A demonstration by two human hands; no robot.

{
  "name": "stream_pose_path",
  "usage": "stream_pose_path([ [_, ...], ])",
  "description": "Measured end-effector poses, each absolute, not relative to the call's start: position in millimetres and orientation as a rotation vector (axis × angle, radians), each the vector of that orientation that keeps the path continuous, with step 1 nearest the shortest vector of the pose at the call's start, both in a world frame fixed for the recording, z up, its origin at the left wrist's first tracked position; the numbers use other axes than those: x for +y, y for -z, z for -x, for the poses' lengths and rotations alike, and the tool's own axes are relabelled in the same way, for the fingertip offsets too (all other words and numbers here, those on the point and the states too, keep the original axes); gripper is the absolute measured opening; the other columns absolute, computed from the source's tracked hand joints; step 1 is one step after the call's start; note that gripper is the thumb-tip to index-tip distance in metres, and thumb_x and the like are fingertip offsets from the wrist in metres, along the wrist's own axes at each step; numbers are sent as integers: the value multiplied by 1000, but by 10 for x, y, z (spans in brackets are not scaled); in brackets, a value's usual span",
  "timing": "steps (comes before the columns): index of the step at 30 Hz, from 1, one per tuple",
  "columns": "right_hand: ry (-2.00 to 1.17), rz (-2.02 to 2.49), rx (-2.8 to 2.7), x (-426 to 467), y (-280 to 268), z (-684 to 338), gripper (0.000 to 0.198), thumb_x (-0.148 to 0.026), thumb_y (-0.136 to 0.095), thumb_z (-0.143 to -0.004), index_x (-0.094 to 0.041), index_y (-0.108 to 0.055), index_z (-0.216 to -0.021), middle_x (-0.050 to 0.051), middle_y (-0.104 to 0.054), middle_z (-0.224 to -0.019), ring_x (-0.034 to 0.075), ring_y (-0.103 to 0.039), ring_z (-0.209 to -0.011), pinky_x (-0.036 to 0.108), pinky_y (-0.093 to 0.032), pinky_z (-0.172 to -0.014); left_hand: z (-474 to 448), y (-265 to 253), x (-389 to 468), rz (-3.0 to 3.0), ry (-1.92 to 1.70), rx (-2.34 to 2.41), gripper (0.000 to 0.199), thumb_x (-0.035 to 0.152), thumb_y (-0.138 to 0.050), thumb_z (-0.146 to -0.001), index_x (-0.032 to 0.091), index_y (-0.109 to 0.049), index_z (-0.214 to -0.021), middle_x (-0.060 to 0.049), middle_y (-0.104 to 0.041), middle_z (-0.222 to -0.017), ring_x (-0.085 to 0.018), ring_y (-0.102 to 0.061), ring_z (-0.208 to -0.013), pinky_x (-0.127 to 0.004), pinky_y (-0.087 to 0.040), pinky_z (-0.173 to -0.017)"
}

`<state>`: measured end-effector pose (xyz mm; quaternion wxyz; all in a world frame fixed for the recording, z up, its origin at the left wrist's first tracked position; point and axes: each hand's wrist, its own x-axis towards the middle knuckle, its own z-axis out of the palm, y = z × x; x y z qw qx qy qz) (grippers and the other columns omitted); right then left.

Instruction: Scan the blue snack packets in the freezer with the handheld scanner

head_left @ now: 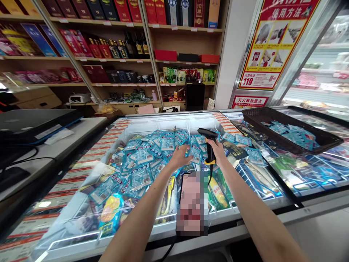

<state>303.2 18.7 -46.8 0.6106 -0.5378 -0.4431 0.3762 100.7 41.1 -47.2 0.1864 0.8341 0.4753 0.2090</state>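
My right hand (216, 150) is wrapped round the grip of a black and yellow barcode scanner (209, 134), whose head points left over the packets. To its left, my left hand (180, 156) reaches over the pile with thumb and fingers apart, at the edge of a blue packet (195, 152); I see nothing held in it. Many flat blue packets (143, 154) with printed labels and barcodes lie spread and overlapping on the glass top of a chest freezer (169, 122). Between my forearms lies a phone (189, 203), its screen partly blurred out.
At the right stands a dark brown basket (251, 120) with more blue packets inside. Frozen goods, including a yellow and blue bag (110, 214), show through the glass. A black machine (40, 122) sits on the left counter. Stocked shelves (188, 29) line the back wall.
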Motion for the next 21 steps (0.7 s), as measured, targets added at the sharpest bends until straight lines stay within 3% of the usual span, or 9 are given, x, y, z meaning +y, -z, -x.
stream_pose_path([
  [2,-887,1237,-954,134,445,-3029,44,-57,-61,-67,-20,-69,-90,1,-58,-67,19,-54,-66,29,-38,-56,-987,459,403,-2229,-646,1375,49,43,-57,-78,17,-52,-119,-13,-60,-120,-28,-58,-107,-45,-40,-98],
  [4,-907,1211,-911,96,441,-3017,46,-56,-63,-66,-19,-69,-92,2,-60,-70,19,-54,-67,29,-38,-57,-946,466,408,-2122,-758,1375,44,44,-57,-78,17,-53,-113,-13,-61,-115,-27,-59,-102,-41,-45,-89],
  [8,-894,1150,-934,70,457,-3012,47,-54,-66,-67,-18,-68,-96,3,-63,-78,17,-53,-69,27,-38,-58,-854,538,441,-1880,-1105,1318,32,42,-57,-78,17,-53,-99,-7,-61,-94,-20,-59,-89,-33,-46,-78],
  [12,-820,1192,-1011,43,406,-3028,43,-55,-64,-70,-17,-67,-91,3,-62,-76,16,-52,-67,26,-38,-54,-808,608,451,-1617,-1332,1266,29,40,-61,-76,19,-49,-91,5,-43,-66,-10,-46,-61,-26,-45,-63],
  [16,-951,1132,-1078,-50,256,-2995,43,-54,-63,-73,-18,-64,-96,5,-66,-86,17,-59,-69,26,-45,-52,-796,604,422,-1365,-1428,1078,34,41,-64,-74,22,-43,-93,9,-26,-63,-6,-32,-54,-29,-53,-65],
  [18,-1138,1042,-1105,-105,185,-2976,43,-54,-59,-76,-22,-60,-104,5,-67,-94,15,-61,-61,27,-47,-49,-790,587,409,-1232,-1469,1037,37,41,-67,-72,22,-41,-91,9,-25,-65,-5,-31,-54,-32,-56,-69],
  [21,-1312,1067,-1163,-170,126,-2977,39,-52,-60,-76,-21,-61,-99,5,-70,-84,12,-55,-44,26,-43,-39,-777,567,401,-1114,-1521,1036,40,40,-69,-69,22,-39,-91,9,-27,-67,-4,-33,-55,-33,-58,-70],
])
